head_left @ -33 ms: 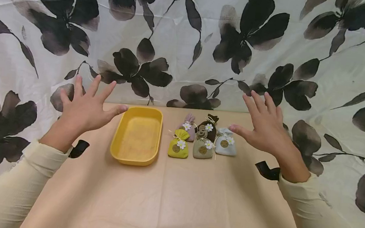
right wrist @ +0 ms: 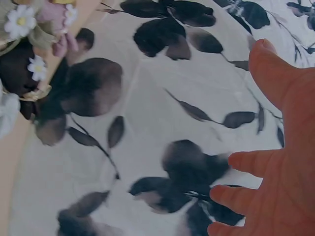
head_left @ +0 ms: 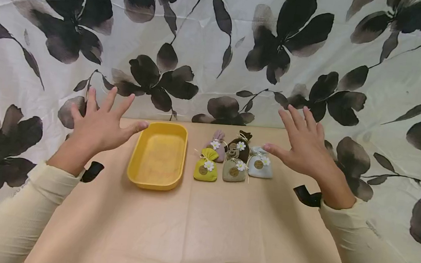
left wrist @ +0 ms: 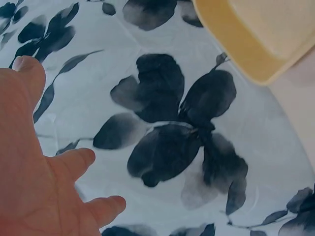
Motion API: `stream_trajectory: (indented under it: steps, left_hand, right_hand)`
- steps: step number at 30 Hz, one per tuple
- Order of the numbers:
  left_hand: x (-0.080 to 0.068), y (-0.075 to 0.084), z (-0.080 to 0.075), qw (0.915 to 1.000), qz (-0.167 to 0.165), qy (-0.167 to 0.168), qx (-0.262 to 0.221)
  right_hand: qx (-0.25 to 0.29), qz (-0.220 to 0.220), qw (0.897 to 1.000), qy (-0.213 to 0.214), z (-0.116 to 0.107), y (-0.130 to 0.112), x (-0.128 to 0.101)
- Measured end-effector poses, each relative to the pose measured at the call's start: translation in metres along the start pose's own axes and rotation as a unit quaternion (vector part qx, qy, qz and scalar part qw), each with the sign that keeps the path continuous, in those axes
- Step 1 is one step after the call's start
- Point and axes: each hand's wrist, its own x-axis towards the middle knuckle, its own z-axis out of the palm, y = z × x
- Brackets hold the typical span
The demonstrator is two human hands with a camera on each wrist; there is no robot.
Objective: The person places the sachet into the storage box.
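My left hand (head_left: 98, 127) is held up with straight, spread fingers, its thumb tip overlapping the rim of the yellow tray (head_left: 153, 184). Nothing is in that hand (left wrist: 44, 167). On the other side, my right hand (head_left: 304, 149) is raised the same way, holding nothing, its thumb beside the pale blue pouch (head_left: 261, 173). Small drawstring pouches with white flowers stand grouped between the hands: a yellow-green pouch (head_left: 211, 175) and a grey-green pouch (head_left: 233, 177) in front, a mauve pouch (head_left: 221, 153) and a dark brown pouch (head_left: 245, 153) behind.
The tray and pouches sit towards the far edge of a table (head_left: 201, 224) with a beige cover. Behind it hangs a white cloth (head_left: 219, 35) with dark flowers. Each wrist wears a black strap (head_left: 92, 172), close to the cream sleeves (head_left: 16, 210).
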Motion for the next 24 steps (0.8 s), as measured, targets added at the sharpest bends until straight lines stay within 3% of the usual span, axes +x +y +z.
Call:
stream_trajectory:
  steps: [6, 13, 24]
  left_hand:
    - [0.001, 0.001, 0.01, 0.9999, -0.004, -0.01, 0.006]
    - [0.005, 0.009, 0.02, 1.0, -0.003, -0.009, -0.001]
    - [0.011, 0.017, 0.022, 0.9996, -0.001, -0.027, -0.002]
  right_hand:
    - [0.01, 0.005, 1.0, -0.026, 0.016, 0.002, 0.001]
    - [0.023, -0.003, 0.999, -0.024, 0.024, 0.007, -0.005]
    - [0.045, 0.006, 0.998, -0.039, 0.04, 0.015, 0.0]
